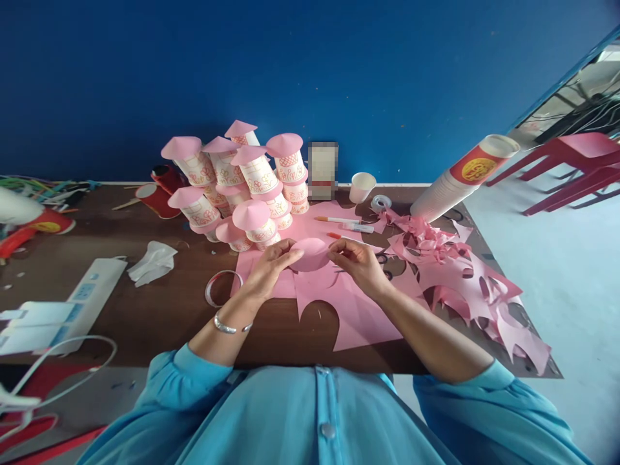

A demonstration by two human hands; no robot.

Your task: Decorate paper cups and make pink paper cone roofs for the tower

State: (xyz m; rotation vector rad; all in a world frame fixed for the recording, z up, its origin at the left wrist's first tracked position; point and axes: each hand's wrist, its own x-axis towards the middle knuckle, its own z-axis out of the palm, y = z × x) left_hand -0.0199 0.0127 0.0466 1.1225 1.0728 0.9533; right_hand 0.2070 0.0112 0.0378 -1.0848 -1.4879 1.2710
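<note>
A round pink paper disc is held up between my two hands, above the pink sheets on the table. My left hand pinches its left edge between thumb and fingers. At the right edge, the fingertips of my right hand are closed on the same disc. Below it lies a pink paper sheet with rounded pieces cut out of it. Just beyond the disc are an orange-capped pen, a clear-bodied marker and a red-tipped pen. Dark scissor handles show partly beside my right hand.
Stacked decorated paper cups with pink cone roofs stand back left. Pink scraps cover the right side. A tall cup stack leans there, with a single cup nearby. A tape roll and power strip lie left.
</note>
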